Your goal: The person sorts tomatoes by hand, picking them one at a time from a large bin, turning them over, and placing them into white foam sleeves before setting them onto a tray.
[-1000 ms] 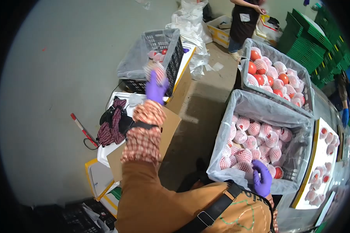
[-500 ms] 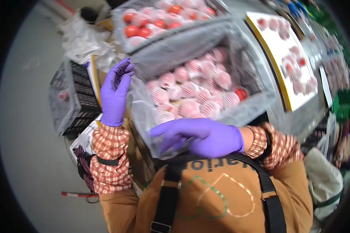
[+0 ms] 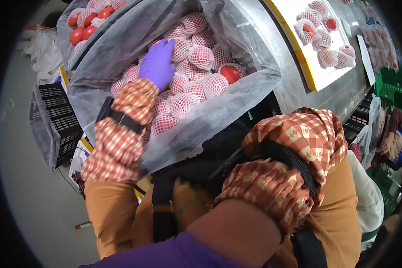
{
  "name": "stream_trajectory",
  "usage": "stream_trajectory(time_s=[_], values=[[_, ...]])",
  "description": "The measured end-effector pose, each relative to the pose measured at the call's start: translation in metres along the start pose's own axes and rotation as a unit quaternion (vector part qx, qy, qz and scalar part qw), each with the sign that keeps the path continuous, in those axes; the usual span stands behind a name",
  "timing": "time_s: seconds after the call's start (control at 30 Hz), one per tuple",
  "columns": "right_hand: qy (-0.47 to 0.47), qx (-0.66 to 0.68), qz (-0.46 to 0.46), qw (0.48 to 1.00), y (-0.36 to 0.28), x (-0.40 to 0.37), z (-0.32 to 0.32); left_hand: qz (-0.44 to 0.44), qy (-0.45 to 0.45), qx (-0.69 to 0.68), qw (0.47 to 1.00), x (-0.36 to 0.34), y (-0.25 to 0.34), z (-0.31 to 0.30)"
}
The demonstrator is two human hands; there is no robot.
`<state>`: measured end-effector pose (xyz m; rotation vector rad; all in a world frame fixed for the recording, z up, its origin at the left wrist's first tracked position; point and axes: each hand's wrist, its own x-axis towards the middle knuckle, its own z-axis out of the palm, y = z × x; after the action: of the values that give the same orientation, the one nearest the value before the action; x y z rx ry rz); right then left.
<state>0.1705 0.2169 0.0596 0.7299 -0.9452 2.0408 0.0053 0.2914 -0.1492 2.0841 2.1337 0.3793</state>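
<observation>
Two lined crates [image 3: 219,107] (holding netted fruit [image 3: 201,56]) separate steel counter [image 3: 299,96] from grey floor [image 3: 24,178].

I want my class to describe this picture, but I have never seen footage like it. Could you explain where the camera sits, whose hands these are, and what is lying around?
There is no machine here. A person works with two gloved hands, and the single camera sits on their head looking down, so the picture bends at the edges. The left hand, in a purple glove, rests on red fruit in white foam nets inside a plastic-lined crate; whether it grips one is unclear. The right hand is raised close to the camera and mostly cut off. A second crate of fruit stands next to the first, and a white tray on the other side holds a few more.
</observation>
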Motion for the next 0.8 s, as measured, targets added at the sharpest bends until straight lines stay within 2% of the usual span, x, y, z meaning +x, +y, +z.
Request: stream_trajectory(time_s=[0.03, 0.1, 0.17, 0.23, 0.27, 0.3, 0.37, 0.43, 0.53, 0.67, 0.7, 0.73, 0.77, 0.8], values=[[0.0, -0.015, -0.005, 1.0, -0.004, -0.001, -0.004, 0.0, -0.005, 0.007, 1.0, 0.008, -0.005, 0.011], [-0.006, -0.064, -0.006, 0.998, -0.015, -0.008, -0.018, -0.01, -0.047, 0.152, 0.987, 0.033, -0.003, 0.038], [-0.005, -0.11, -0.007, 0.994, -0.025, -0.014, -0.028, -0.02, -0.059, 0.147, 0.987, 0.044, -0.002, 0.046], [0.001, -0.163, -0.003, 0.987, -0.037, -0.022, -0.037, -0.079, -0.123, 0.142, 0.979, 0.052, 0.009, 0.044], [0.004, -0.186, -0.003, 0.983, -0.041, -0.026, -0.039, -0.055, -0.071, 0.129, 0.987, 0.052, 0.0, 0.052], [0.002, -0.205, -0.005, 0.979, -0.043, -0.027, -0.041, -0.054, -0.071, 0.133, 0.987, 0.053, 0.002, 0.053], [-0.014, -0.235, -0.013, 0.972, -0.042, -0.025, -0.045, -0.086, -0.136, 0.116, 0.98, 0.054, 0.002, 0.041], [-0.026, -0.267, -0.006, 0.963, -0.044, -0.029, -0.048, -0.085, -0.105, 0.077, 0.988, 0.047, 0.004, 0.037], [-0.024, -0.327, 0.003, 0.945, -0.049, -0.039, -0.054, -0.119, -0.012, -0.022, 0.993, 0.029, 0.015, 0.017], [-0.027, -0.398, -0.005, 0.917, -0.051, -0.043, -0.056, -0.149, 0.035, -0.123, 0.98, 0.01, 0.015, -0.007], [-0.037, -0.404, -0.011, 0.914, -0.046, -0.04, -0.056, -0.158, 0.042, -0.111, 0.98, 0.0, 0.015, -0.015], [-0.053, -0.412, -0.02, 0.909, -0.041, -0.034, -0.057, -0.156, 0.063, -0.262, 0.95, -0.008, 0.015, -0.02], [-0.066, -0.423, -0.027, 0.903, -0.039, -0.03, -0.061, -0.144, 0.081, -0.409, 0.897, -0.015, 0.017, -0.021], [-0.079, -0.436, -0.033, 0.896, -0.035, -0.024, -0.061, -0.145, 0.096, -0.432, 0.885, -0.026, 0.018, -0.03]])
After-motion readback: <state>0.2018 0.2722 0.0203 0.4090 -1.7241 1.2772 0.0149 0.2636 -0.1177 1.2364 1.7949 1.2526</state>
